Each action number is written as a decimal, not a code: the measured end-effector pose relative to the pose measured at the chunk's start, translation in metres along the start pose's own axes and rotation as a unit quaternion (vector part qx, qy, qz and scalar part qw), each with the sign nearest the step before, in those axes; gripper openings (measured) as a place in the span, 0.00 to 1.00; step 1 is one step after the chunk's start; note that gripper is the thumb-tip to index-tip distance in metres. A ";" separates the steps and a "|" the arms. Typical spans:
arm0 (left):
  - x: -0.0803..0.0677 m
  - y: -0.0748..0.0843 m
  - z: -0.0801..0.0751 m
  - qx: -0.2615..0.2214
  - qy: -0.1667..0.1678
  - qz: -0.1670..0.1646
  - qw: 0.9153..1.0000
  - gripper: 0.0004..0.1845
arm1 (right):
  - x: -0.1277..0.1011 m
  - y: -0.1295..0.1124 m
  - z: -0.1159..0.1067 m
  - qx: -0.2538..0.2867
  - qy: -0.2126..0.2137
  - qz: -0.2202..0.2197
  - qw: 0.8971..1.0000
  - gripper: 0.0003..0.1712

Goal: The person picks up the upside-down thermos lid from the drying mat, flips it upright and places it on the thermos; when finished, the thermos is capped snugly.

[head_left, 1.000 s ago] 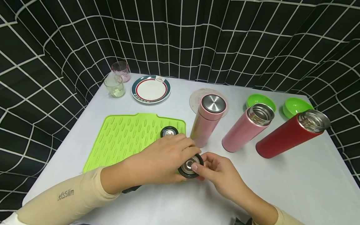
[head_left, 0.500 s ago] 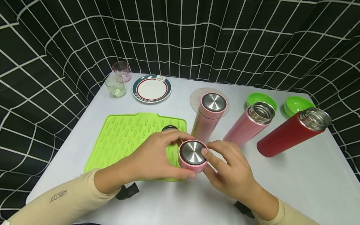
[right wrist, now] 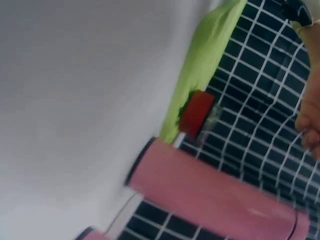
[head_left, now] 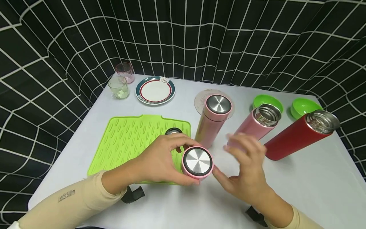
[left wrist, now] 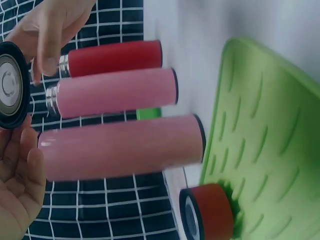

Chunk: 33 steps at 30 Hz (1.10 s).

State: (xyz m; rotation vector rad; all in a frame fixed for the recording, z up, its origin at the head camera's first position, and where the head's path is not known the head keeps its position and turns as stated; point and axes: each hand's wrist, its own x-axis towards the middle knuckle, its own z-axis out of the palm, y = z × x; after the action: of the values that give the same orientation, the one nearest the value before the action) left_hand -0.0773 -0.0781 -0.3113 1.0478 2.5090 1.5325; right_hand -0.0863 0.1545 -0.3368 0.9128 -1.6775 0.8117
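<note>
Moved: right hand has been lifted off the pink lid, fingers spread, blurred.
Grip: lid is pinched by the left hand.
Advice: lid is best kept level beside the open pink flask.

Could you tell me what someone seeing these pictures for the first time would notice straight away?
At the near centre of the white table, the left hand has a grip on a pink lid with a steel top, while the right hand hovers open beside it. Behind stand three flasks: a capped pink flask, an open pink flask and an open red flask. A bright green mat lies to the left.
</note>
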 end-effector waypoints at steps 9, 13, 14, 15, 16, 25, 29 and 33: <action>-0.004 -0.001 -0.014 -0.011 0.034 -0.021 0.999 0.35 | -0.015 0.045 -0.036 -0.015 -0.046 0.470 0.881 0.64; -0.002 -0.001 -0.019 -0.021 0.038 -0.019 0.999 0.36 | -0.026 0.064 -0.040 0.010 -0.198 0.613 0.765 0.60; -0.002 -0.001 -0.020 -0.021 0.039 -0.017 0.999 0.36 | -0.028 0.070 -0.041 0.022 -0.222 0.621 0.751 0.57; -0.001 -0.001 -0.021 -0.020 0.041 -0.015 0.999 0.36 | -0.031 0.075 -0.041 0.029 -0.241 0.621 0.745 0.54; -0.001 -0.002 -0.021 -0.019 0.043 -0.013 0.999 0.36 | -0.034 0.079 -0.042 0.031 -0.257 0.619 0.742 0.52; 0.002 0.000 -0.021 0.000 0.060 0.004 0.998 0.36 | -0.047 0.071 -0.050 0.017 -0.342 0.533 0.774 0.34; 0.011 0.007 -0.021 0.013 0.067 0.029 0.997 0.36 | -0.051 0.046 -0.048 0.083 -0.348 0.499 0.789 0.31; 0.027 0.019 -0.017 0.005 0.070 0.068 0.995 0.36 | -0.055 0.021 -0.041 0.180 -0.341 0.471 0.794 0.35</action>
State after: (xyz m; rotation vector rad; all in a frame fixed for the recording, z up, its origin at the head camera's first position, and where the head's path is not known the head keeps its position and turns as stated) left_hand -0.0939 -0.0712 -0.2794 1.1764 2.5866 1.6870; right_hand -0.0750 0.2099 -0.3812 0.5849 -2.7569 1.6440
